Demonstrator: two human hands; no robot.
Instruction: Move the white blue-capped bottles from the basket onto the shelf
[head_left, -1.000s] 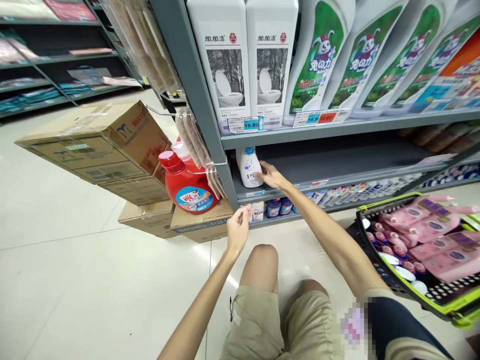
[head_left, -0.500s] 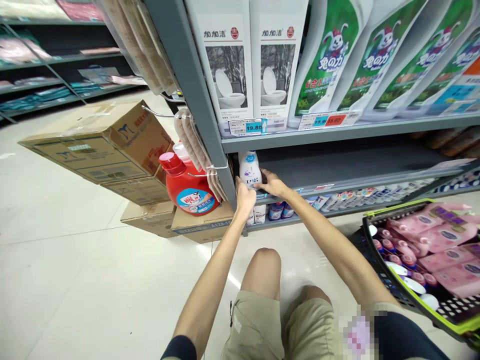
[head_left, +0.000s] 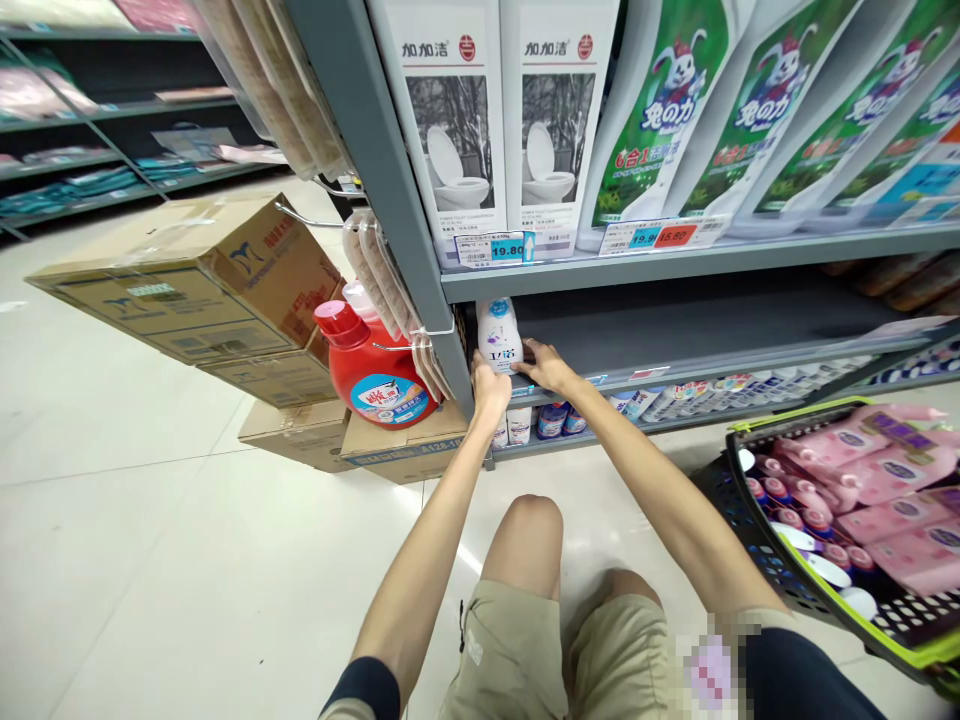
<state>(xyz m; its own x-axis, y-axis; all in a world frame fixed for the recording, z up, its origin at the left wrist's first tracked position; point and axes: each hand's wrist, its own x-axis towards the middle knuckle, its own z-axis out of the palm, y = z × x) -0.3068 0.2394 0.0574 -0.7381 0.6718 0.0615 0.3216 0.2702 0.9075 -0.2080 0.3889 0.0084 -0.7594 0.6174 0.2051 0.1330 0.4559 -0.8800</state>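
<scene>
The left hand wrapped the lower left side of a small white plastic bottle, and the right hand laid its fingers against the right side, so both hands gripped it. The bottle stood upright at the left end of a grey metal shelf. At nine o'clock from it, a red plastic detergent jug sat among brown cardboard boxes. At twelve o'clock stood white cartons picturing a toilet. At four o'clock, a black and green basket held pink packs.
</scene>
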